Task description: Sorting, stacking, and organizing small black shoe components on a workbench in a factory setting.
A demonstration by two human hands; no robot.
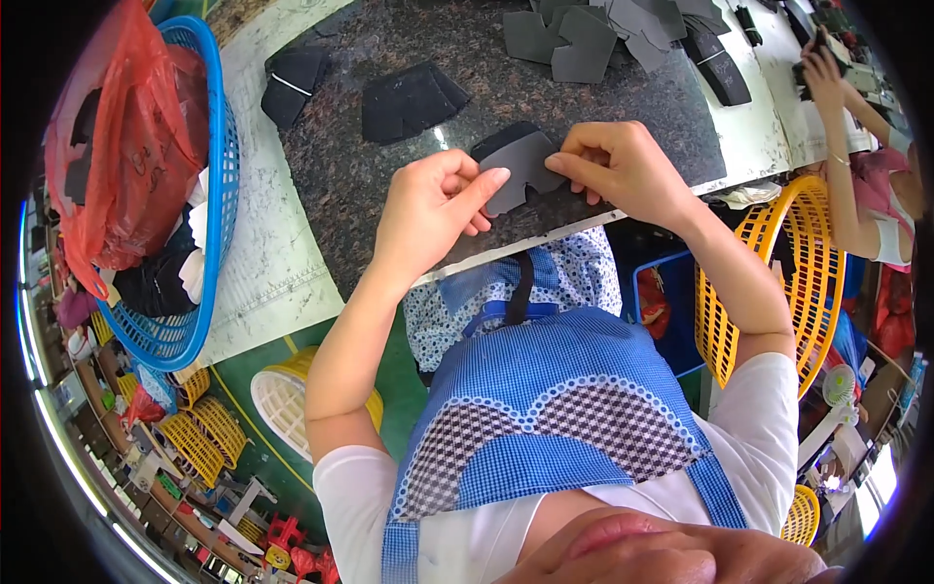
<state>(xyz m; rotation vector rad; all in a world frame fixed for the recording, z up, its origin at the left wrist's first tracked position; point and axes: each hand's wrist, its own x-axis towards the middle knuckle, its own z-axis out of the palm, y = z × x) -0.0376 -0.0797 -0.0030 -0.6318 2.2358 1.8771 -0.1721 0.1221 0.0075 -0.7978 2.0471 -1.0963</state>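
Over the near part of a dark speckled stone slab (pixel 331 185), I hold a flat dark grey cut piece (pixel 523 164) with a small notch in its near edge. My left hand (pixel 433 206) pinches its left side, thumb on top. On the right side, my right hand (pixel 623 173) is closed with thumb and fingers at the edge. A blacker piece (pixel 504 134) shows just behind the grey one; whether they are joined I cannot tell. Farther left lie a stack of black cut pieces (pixel 413 101) and a black bundle with a white band (pixel 295 83).
Loose grey pieces (pixel 584 44) are heaped at the slab's far side, beside a banded black stack (pixel 718 70). A blue basket (pixel 219 195) with a red plastic bag (pixel 136 146) stands left. A yellow basket (pixel 812 263) is right, near another person's arm (pixel 837 127).
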